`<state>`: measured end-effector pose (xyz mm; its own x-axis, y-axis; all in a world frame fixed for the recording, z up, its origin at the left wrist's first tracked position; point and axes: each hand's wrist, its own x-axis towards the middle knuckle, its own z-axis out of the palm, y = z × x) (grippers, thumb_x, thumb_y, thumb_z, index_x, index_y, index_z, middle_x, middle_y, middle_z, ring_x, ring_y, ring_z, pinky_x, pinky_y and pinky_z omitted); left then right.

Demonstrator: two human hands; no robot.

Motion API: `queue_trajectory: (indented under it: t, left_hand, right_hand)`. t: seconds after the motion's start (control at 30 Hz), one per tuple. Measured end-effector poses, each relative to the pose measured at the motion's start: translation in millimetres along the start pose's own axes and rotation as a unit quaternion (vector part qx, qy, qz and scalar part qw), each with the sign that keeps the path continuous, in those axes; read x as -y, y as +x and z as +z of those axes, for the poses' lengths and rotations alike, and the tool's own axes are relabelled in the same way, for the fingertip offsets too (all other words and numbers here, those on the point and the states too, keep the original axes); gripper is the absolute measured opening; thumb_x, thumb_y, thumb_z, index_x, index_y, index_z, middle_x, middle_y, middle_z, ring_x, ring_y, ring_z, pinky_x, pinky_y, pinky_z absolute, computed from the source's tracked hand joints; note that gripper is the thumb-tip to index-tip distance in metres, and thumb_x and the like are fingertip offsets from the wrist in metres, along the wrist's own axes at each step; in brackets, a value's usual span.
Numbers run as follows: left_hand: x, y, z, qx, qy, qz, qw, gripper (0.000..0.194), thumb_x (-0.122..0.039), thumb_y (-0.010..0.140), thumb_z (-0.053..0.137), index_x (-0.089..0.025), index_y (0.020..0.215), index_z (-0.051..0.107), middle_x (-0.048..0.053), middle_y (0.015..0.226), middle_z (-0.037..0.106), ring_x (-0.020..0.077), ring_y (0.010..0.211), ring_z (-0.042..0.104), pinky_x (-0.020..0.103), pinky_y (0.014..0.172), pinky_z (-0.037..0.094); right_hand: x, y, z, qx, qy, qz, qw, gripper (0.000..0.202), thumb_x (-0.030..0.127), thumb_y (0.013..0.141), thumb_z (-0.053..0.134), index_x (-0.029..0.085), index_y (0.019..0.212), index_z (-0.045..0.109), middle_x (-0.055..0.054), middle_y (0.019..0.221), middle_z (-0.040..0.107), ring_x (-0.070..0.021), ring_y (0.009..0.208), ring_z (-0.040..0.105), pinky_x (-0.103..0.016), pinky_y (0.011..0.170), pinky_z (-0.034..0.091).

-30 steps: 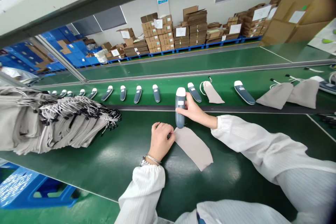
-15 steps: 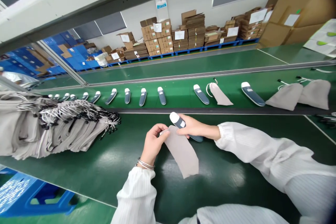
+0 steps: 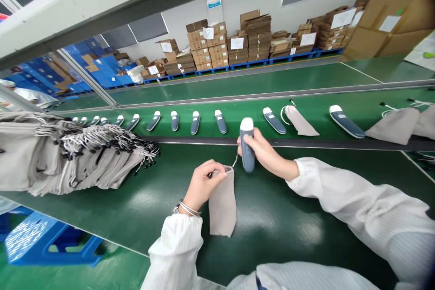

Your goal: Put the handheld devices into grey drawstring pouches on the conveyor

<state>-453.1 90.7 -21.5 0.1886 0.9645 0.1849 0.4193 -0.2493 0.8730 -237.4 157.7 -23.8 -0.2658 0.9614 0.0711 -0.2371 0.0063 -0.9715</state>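
Note:
My left hand [image 3: 205, 182] pinches the top edge of a small grey drawstring pouch [image 3: 223, 210], which hangs down over the green table. In my right hand [image 3: 267, 152] is a slate-blue elongated device with a white end [image 3: 248, 149], held nearly upright, white end up. It is to the right of the pouch's mouth and apart from it. A pale cord stretches from the pouch's top towards my right fingers; its far end is hidden. Just beyond, similar blue devices [image 3: 220, 122] lie spaced out on the green conveyor belt [image 3: 238, 104].
A large heap of grey pouches [image 3: 81, 158] with white cords covers the left of the table. Filled-looking pouches [image 3: 301, 121] lie on the belt at right. A dark rail [image 3: 190, 143] edges the belt. A blue stool [image 3: 54, 242] stands lower left; cartons [image 3: 207, 45] line the wall.
My right hand has raised the device and turned it nearly upright, away from the pouch. The pouch now hangs straighter from my left hand. The view has shifted slightly.

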Motion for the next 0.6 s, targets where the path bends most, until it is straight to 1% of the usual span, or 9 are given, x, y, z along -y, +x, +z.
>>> queue_trajectory:
  t: [0.07,0.17,0.3,0.37,0.4,0.43,0.5,0.53,0.6]
  left_hand:
    - [-5,-2,0.9,0.006,0.013,0.024,1.000,0.012,-0.028,0.083,0.071,-0.021,0.072,0.070,0.002,0.077,0.060,0.0165,0.074,0.053,0.030,0.072,0.043]
    - [-9,-3,3.2,0.008,0.001,0.036,0.999,0.010,-0.027,0.081,0.074,-0.022,0.073,0.072,0.002,0.079,0.060,0.0170,0.075,0.054,0.031,0.072,0.043]
    - [-12,-2,4.2,0.007,-0.026,0.040,0.999,0.009,-0.028,0.079,0.076,-0.022,0.074,0.074,0.002,0.080,0.055,0.0153,0.073,0.051,0.030,0.068,0.042]
    - [-14,-1,5.1,-0.007,-0.028,0.048,0.998,0.010,-0.029,0.079,0.077,-0.022,0.073,0.074,0.002,0.081,0.052,0.0159,0.075,0.051,0.030,0.070,0.043]
    - [-15,-1,5.9,-0.025,-0.028,0.051,0.998,0.011,-0.030,0.079,0.077,-0.022,0.073,0.073,0.002,0.083,0.052,0.0168,0.079,0.052,0.030,0.072,0.044]
    - [-16,-1,7.0,-0.052,-0.029,0.051,0.997,0.012,-0.030,0.079,0.076,-0.022,0.072,0.073,0.003,0.085,0.051,0.0176,0.082,0.053,0.030,0.074,0.045]
    - [-19,-2,9.3,-0.125,-0.040,0.041,0.990,0.013,-0.032,0.079,0.075,-0.021,0.073,0.072,0.004,0.091,0.051,0.0178,0.085,0.053,0.030,0.074,0.046]
    - [-21,-2,10.4,-0.163,-0.046,0.033,0.985,0.013,-0.031,0.079,0.075,-0.020,0.073,0.071,0.004,0.093,0.051,0.0171,0.083,0.053,0.030,0.073,0.046]
    - [-22,-2,11.7,-0.226,-0.055,0.011,0.973,0.010,-0.029,0.078,0.074,-0.020,0.074,0.071,0.004,0.093,0.051,0.0157,0.080,0.052,0.029,0.070,0.046]
  right_hand:
    - [12,7,5,-0.019,0.053,-0.059,0.997,0.035,0.050,0.093,0.057,0.029,0.110,0.036,-0.001,0.113,0.058,-0.0150,0.086,0.066,-0.038,0.081,0.059]
    - [25,11,19,-0.012,0.075,-0.106,0.992,0.039,0.048,0.092,0.059,0.032,0.115,0.032,-0.001,0.120,0.054,-0.0163,0.094,0.066,-0.040,0.085,0.059]
    - [22,5,36,0.026,0.089,-0.105,0.990,0.050,0.047,0.092,0.061,0.035,0.126,0.026,-0.001,0.116,0.052,-0.0165,0.089,0.068,-0.040,0.082,0.060]
    - [16,2,40,0.049,0.085,-0.093,0.991,0.055,0.046,0.092,0.062,0.036,0.130,0.024,-0.001,0.115,0.052,-0.0168,0.089,0.068,-0.041,0.085,0.059]
    - [13,0,41,0.061,0.066,-0.085,0.992,0.056,0.046,0.091,0.062,0.036,0.131,0.025,-0.002,0.115,0.053,-0.0174,0.092,0.067,-0.041,0.088,0.058]
    - [9,-2,41,0.076,0.035,-0.075,0.994,0.051,0.047,0.092,0.061,0.034,0.131,0.030,-0.002,0.115,0.055,-0.0184,0.098,0.066,-0.041,0.093,0.056]
    - [2,-6,39,0.110,-0.052,-0.056,0.991,0.036,0.052,0.097,0.052,0.030,0.124,0.046,-0.005,0.116,0.058,-0.0212,0.111,0.061,-0.041,0.101,0.050]
    - [-2,-7,38,0.125,-0.092,-0.048,0.987,0.034,0.055,0.099,0.046,0.028,0.117,0.053,-0.006,0.118,0.059,-0.0225,0.116,0.059,-0.041,0.104,0.048]
    - [-11,-8,35,0.154,-0.140,-0.030,0.978,0.043,0.061,0.100,0.038,0.027,0.108,0.062,-0.008,0.118,0.062,-0.0247,0.120,0.056,-0.040,0.106,0.045]
